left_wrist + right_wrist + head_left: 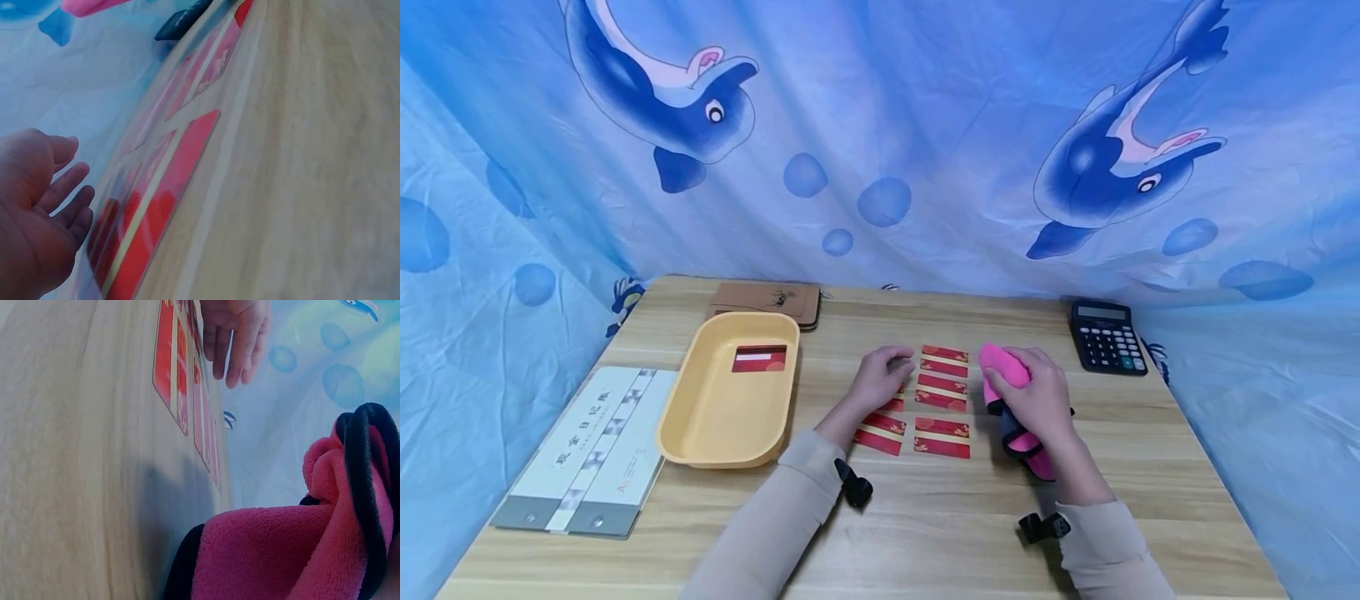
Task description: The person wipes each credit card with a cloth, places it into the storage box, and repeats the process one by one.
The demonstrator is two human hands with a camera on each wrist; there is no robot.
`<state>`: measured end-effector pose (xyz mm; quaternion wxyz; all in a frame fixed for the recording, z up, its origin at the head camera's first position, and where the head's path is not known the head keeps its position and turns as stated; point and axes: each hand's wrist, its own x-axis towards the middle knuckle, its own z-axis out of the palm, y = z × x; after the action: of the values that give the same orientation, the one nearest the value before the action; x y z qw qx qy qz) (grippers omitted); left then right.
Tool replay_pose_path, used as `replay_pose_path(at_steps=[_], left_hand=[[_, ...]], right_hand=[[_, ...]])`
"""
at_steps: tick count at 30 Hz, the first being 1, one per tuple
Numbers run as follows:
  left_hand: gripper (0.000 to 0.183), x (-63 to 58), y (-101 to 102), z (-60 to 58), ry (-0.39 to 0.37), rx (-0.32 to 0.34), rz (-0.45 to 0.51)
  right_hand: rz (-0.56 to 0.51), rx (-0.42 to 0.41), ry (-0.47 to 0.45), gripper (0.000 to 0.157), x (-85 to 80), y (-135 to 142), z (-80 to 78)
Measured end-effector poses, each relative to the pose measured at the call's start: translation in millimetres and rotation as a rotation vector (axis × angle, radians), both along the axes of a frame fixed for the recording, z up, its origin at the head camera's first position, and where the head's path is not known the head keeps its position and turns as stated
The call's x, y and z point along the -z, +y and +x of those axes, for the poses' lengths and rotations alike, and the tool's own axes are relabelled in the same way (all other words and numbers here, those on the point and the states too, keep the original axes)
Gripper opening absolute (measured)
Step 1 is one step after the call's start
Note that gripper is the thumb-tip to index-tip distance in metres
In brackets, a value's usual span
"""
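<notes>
Several red cards with pale gold stripes lie in two columns on the wooden table. In the head view, a right-column card [942, 437] and a left-column card [880, 434] show nearest me. My left hand [878, 383] hovers over the left column, partly hiding its cards. Its fingers are loosely bent and hold nothing, as the left wrist view also shows. To the right of the cards, my right hand [1043, 402] grips a bunched pink cloth [1006, 367] with black edging. The cloth's fuzzy folds [269, 544] fill the lower right wrist view, where the fingers gripping it are out of sight.
A yellow tray [672, 433] with a red card [759, 358] inside stands left of the hands. Beyond it lies a brown wallet [801, 302], and a white-and-grey ledger book [580, 450] lies at far left. A black calculator [1107, 337] sits back right, near the blue curtain [955, 200].
</notes>
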<state>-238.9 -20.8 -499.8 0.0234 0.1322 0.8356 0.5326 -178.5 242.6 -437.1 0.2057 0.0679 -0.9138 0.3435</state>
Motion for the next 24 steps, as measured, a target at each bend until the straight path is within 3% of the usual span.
replay_pose_path(at_steps=[8, 16, 24], left_hand=[[0.041, 1.0, 13.7, -15.4, 0.052, 0.078, -0.095], [0.057, 3.8, 22.3, -26.8, -0.032, 0.105, -0.128], [0.06, -0.2, 25.1, -33.2, 0.007, 0.134, -0.262]], right_hand=[[0.004, -0.008, -0.011, 0.044, 0.7, 3.2, 0.2], [-0.001, 0.003, -0.03, 0.045, 1.1, 8.3, -0.2], [0.008, 0.008, -0.01, 0.045, 0.3, 10.6, 0.8]])
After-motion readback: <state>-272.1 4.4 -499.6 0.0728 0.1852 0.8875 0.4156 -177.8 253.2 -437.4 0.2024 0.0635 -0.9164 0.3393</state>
